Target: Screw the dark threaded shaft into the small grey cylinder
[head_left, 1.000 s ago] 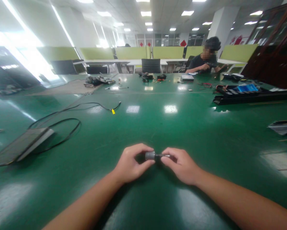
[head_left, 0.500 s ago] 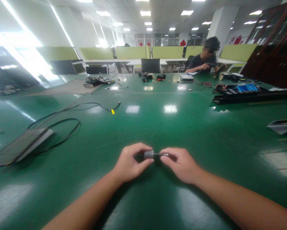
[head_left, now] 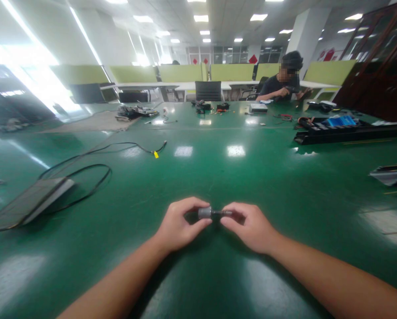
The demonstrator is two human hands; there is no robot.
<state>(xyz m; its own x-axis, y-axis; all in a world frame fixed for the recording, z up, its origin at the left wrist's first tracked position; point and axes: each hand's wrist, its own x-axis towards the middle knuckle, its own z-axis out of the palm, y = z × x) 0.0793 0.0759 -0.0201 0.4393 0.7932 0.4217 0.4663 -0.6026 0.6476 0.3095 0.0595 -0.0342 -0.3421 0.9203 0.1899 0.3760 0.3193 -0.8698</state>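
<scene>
A small grey cylinder with a thin dark shaft (head_left: 205, 213) lies level between my hands, just above or on the green tabletop (head_left: 198, 177). My left hand (head_left: 181, 223) grips its wide grey end between thumb and fingers. The shaft points right, where my right hand (head_left: 249, 226) has its thumb and fingertips closed around the tip. Fingers hide part of both ends. What exact kind of part it is cannot be made out.
On the left are a flat grey panel (head_left: 32, 201) and a black cable (head_left: 102, 177) with a yellow tag. Black rails (head_left: 347, 133) lie at right. Electronic parts (head_left: 136, 111) sit towards the far edge, where another person (head_left: 279, 84) is seated.
Both hands keep their hold and have shifted very slightly left and up in view with the part. The seated person's head has turned a little.
</scene>
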